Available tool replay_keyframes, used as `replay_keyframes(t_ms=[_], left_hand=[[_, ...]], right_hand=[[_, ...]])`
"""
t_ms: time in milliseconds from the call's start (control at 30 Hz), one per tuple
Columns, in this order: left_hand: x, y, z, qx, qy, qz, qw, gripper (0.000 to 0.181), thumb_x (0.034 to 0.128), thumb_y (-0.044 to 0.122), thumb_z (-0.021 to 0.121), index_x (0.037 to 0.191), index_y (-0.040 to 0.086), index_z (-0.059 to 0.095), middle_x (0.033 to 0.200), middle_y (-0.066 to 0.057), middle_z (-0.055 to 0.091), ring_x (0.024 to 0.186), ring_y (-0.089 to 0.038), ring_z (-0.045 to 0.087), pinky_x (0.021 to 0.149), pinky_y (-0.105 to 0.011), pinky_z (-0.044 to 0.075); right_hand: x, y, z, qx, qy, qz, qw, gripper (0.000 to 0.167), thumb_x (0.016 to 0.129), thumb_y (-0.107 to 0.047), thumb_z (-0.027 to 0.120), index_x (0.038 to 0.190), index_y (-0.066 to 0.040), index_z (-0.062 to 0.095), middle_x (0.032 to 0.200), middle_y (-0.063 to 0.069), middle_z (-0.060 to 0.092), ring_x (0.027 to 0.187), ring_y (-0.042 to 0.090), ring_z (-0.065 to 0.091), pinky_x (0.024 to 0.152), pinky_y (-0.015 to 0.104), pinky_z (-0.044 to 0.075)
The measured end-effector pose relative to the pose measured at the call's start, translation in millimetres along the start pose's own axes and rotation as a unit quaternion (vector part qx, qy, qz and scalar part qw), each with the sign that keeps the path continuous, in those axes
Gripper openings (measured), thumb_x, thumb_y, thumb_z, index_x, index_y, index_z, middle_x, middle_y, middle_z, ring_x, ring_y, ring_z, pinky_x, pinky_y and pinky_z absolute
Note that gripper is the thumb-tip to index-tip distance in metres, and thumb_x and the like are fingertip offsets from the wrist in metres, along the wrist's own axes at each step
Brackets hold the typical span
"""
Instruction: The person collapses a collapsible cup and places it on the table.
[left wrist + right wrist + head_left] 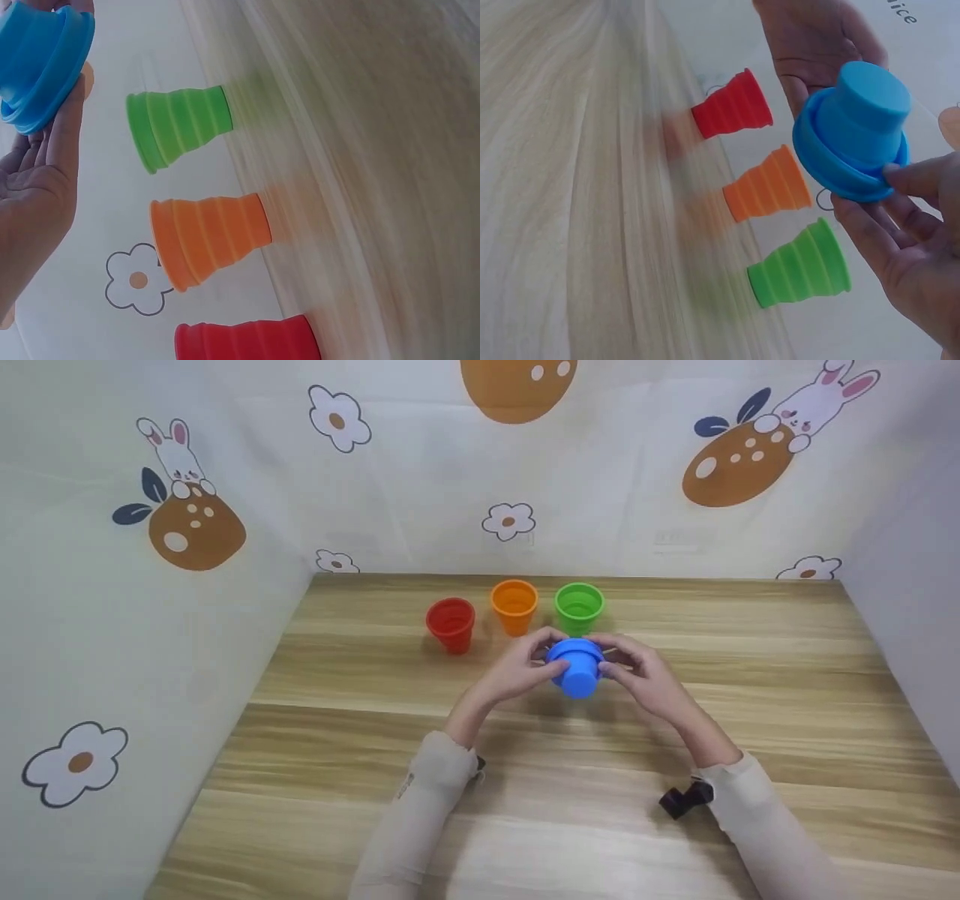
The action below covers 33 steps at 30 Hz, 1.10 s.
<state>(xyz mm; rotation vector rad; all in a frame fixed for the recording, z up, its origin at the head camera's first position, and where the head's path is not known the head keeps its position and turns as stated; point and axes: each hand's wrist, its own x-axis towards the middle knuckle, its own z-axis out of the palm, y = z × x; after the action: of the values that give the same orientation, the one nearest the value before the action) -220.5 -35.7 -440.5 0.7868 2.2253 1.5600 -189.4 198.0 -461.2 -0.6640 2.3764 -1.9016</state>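
A blue collapsible cup, partly folded with its narrow base tilted toward me, is held above the table between both hands. On its left side, my left hand grips the wide rim with thumb and fingers. Opposite it, my right hand pinches the rim, the thumb on the near side and fingers behind, as the right wrist view shows with the blue cup. Just beyond the hands stands a green cup, extended and upright. An orange cup and a red cup stand to its left, likewise extended.
The wood-grain table meets a patterned backdrop behind the cups. More of that backdrop rises along the left side, and a pale wall along the right. A black device sits at the right sleeve's cuff.
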Motion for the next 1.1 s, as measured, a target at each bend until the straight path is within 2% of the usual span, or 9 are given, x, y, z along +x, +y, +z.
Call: replay_keyframes(t_ms=[133, 267, 400, 667, 933, 1100], left_hand=[[-1.7, -1.1, -2.3, 0.007, -0.008, 0.004, 0.9999, 0.037, 0.0946, 0.016, 0.063, 0.127, 0.000, 0.056, 0.126, -0.018, 0.062, 0.113, -0.029, 0.061, 0.104, -0.040, 0.053], [-2.8, -0.6, -2.6, 0.009, -0.016, 0.004, 0.9998, 0.037, 0.0935, 0.015, 0.063, 0.127, 0.000, 0.055, 0.124, -0.018, 0.062, 0.111, -0.028, 0.060, 0.105, -0.043, 0.052], [-2.0, -0.4, -1.5, 0.014, -0.021, 0.002, 0.9997, 0.037, 0.0934, 0.015, 0.065, 0.126, 0.000, 0.056, 0.124, -0.018, 0.061, 0.113, -0.028, 0.059, 0.104, -0.045, 0.052], [0.0, -1.9, -0.6, 0.040, -0.032, 0.008, 0.9987, 0.035, 0.0929, 0.015, 0.067, 0.124, 0.001, 0.058, 0.122, -0.016, 0.062, 0.110, -0.024, 0.058, 0.099, -0.036, 0.056], [1.6, 0.5, 1.3, 0.068, -0.034, 0.019, 0.9970, 0.032, 0.0909, 0.008, 0.066, 0.121, 0.001, 0.058, 0.116, -0.016, 0.064, 0.101, -0.020, 0.056, 0.091, -0.028, 0.054], [2.9, 1.7, 2.5, 0.074, -0.023, 0.019, 0.9968, 0.030, 0.0907, 0.007, 0.066, 0.120, 0.001, 0.060, 0.113, -0.016, 0.066, 0.099, -0.022, 0.058, 0.092, -0.033, 0.056]], right_hand=[[-1.6, -1.2, -1.8, 0.030, -0.008, 0.013, 0.9994, 0.038, 0.098, -0.004, 0.059, 0.135, 0.005, 0.055, 0.130, 0.021, 0.061, 0.107, 0.009, 0.067, 0.091, 0.025, 0.058], [-2.3, -3.2, -1.5, 0.028, -0.007, 0.021, 0.9994, 0.040, 0.095, -0.003, 0.063, 0.133, 0.004, 0.056, 0.126, 0.015, 0.062, 0.106, 0.012, 0.066, 0.089, 0.025, 0.058], [-1.6, -3.4, 0.5, 0.020, -0.007, 0.019, 0.9996, 0.041, 0.093, -0.002, 0.066, 0.132, 0.004, 0.057, 0.125, 0.015, 0.062, 0.105, 0.012, 0.065, 0.090, 0.023, 0.058], [-0.2, -3.3, 2.5, 0.006, -0.008, 0.028, 0.9996, 0.034, 0.090, -0.001, 0.069, 0.122, 0.008, 0.060, 0.115, 0.006, 0.064, 0.101, 0.007, 0.064, 0.088, 0.021, 0.058], [-0.1, -7.1, 4.8, -0.023, -0.005, 0.037, 0.9991, 0.030, 0.090, -0.003, 0.070, 0.116, 0.010, 0.059, 0.113, 0.021, 0.062, 0.097, 0.008, 0.062, 0.087, 0.019, 0.057], [-0.3, -8.6, 5.7, -0.038, 0.009, 0.037, 0.9986, 0.029, 0.090, -0.004, 0.070, 0.115, 0.008, 0.061, 0.112, 0.022, 0.063, 0.098, 0.011, 0.064, 0.086, 0.019, 0.057]])
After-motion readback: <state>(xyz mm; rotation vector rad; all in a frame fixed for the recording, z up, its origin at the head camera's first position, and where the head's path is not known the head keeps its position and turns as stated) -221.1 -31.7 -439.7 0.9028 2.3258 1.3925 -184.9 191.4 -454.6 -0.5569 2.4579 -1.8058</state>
